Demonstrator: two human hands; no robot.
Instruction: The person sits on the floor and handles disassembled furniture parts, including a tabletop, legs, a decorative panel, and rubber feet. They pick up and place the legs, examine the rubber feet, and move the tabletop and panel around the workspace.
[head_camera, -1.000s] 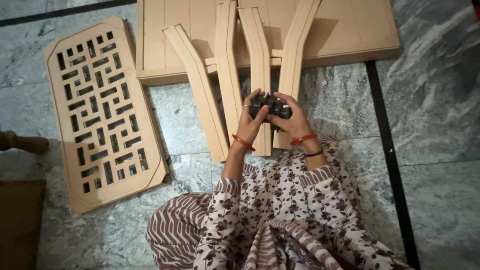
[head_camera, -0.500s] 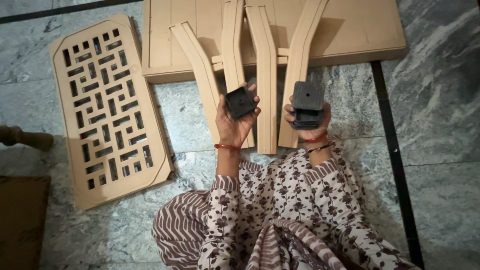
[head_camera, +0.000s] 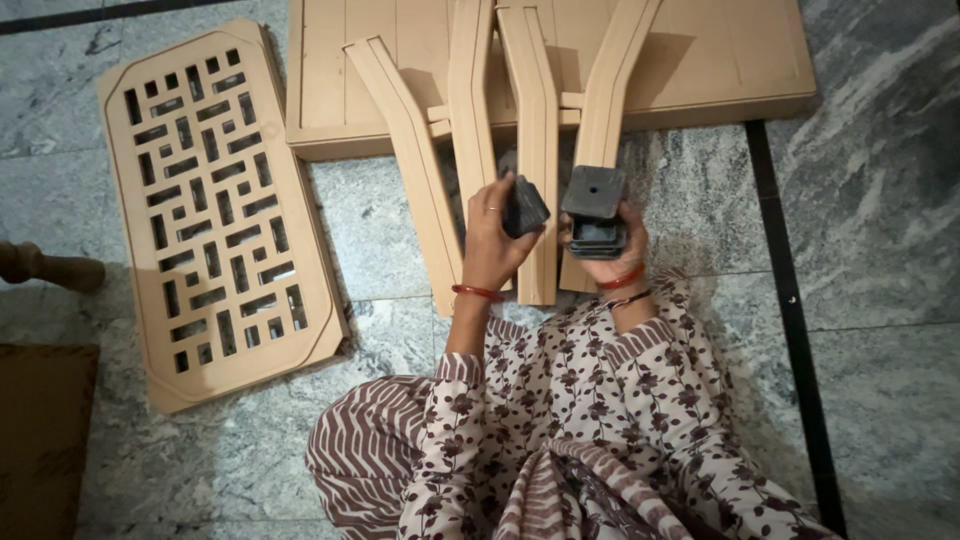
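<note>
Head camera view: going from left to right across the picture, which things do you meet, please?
Brown wooden knob → lattice panel → left hand holding a black cap → right hand holding stacked black caps → dark floor strip.

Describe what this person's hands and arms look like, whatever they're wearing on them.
Both hands are bare. The left hand has a ring on one finger and a red bangle at the wrist. The right hand has a red bangle plus a thin dark band. Sleeves are pale fabric with dark floral print and striped cuffs.
</note>
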